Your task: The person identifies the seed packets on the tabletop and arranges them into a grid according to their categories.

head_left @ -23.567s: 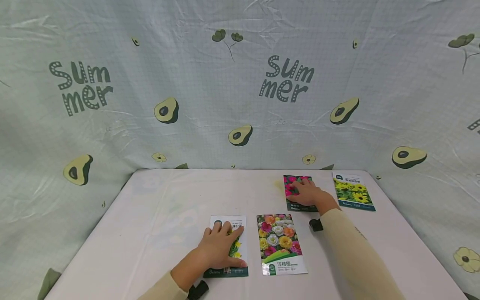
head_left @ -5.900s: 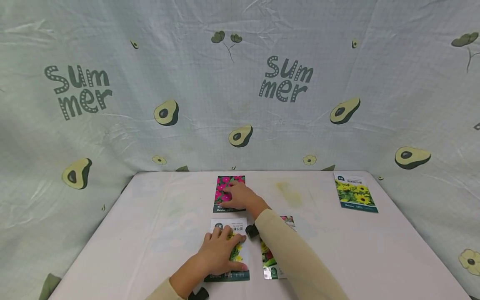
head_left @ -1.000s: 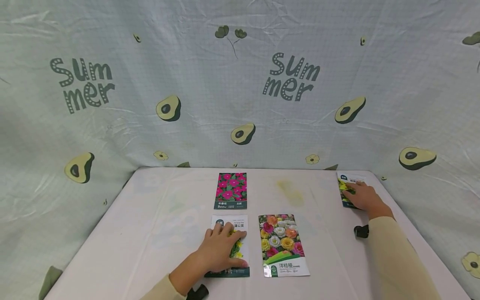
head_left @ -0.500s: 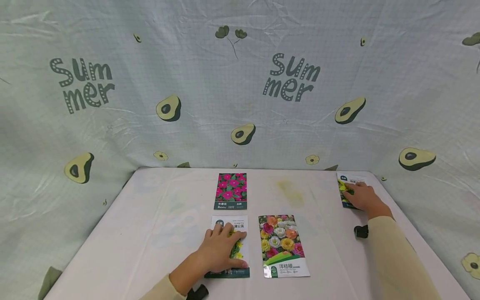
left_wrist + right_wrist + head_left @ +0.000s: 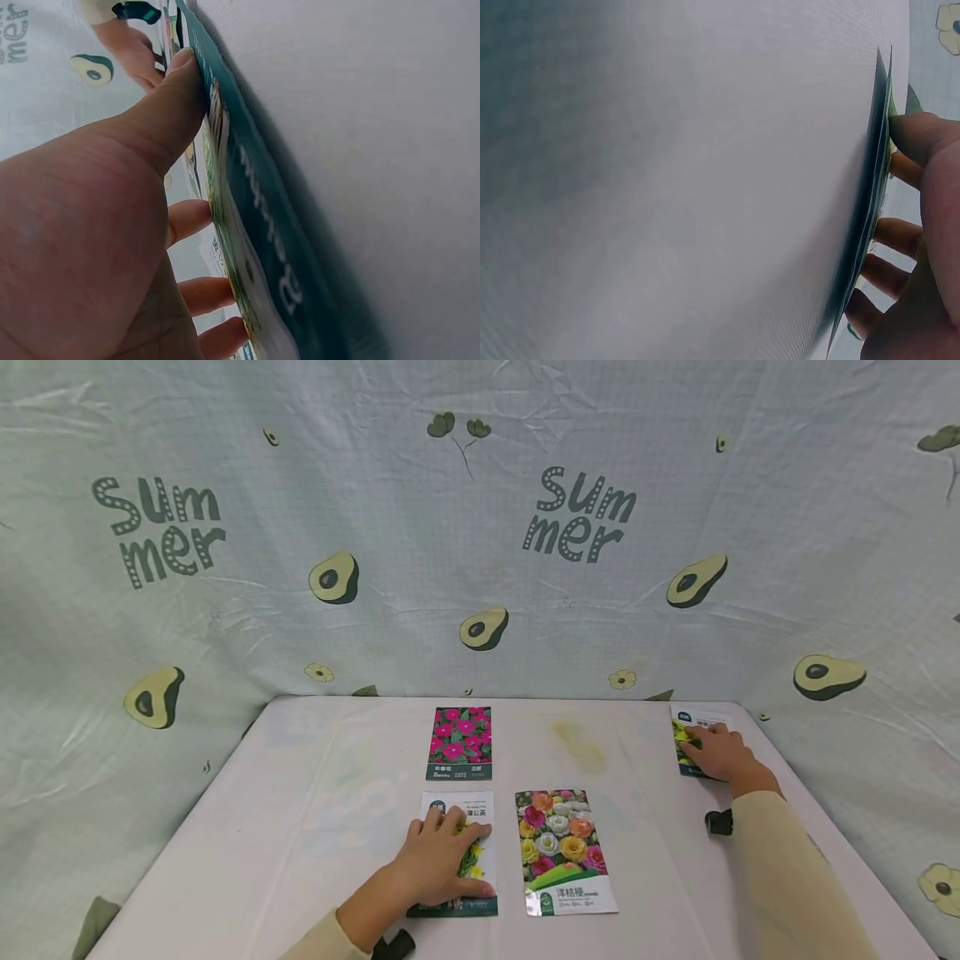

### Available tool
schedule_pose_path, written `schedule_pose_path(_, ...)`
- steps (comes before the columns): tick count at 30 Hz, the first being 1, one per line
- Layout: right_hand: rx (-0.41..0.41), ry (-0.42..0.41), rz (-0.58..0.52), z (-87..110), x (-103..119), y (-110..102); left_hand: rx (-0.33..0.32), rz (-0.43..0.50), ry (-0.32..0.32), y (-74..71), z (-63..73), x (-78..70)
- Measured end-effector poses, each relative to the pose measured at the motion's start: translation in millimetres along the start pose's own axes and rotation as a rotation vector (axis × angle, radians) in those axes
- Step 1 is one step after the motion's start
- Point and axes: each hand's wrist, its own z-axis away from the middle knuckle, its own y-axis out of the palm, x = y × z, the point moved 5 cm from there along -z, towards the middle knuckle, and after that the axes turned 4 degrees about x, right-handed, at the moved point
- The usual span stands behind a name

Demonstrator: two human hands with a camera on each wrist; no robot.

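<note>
My left hand (image 5: 435, 862) rests with spread fingers on a white and green seed packet (image 5: 477, 865) with yellow flowers. In the left wrist view, thumb and fingertips touch the face of this packet (image 5: 251, 195). At the table's back right, my right hand (image 5: 722, 755) lies over a seed packet (image 5: 686, 717) with yellow flowers, covering much of it. The right wrist view shows its fingertips against the top face of this packet (image 5: 871, 180), which lies slightly off flat. Behind the left hand lies a pink-flowered seed packet (image 5: 460, 739). A larger packet with multicoloured blooms (image 5: 562, 843) lies beside that hand.
The packets lie on a pale pink tabletop (image 5: 337, 760) with a yellowish stain (image 5: 581, 747). A patterned curtain (image 5: 405, 527) hangs behind the table and along both sides.
The pink-flowered packet has shifted left from its earliest place, to behind the left hand's packet. My right hand has since moved from it to the back-right packet. During the last second, nothing visibly moves.
</note>
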Motion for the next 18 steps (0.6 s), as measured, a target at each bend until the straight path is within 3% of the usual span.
schedule_pose_path(18,0.016,-0.011,-0.007,0.2,-0.8,0.9,0.009,0.018,-0.002,-3.2,1.3,-2.1)
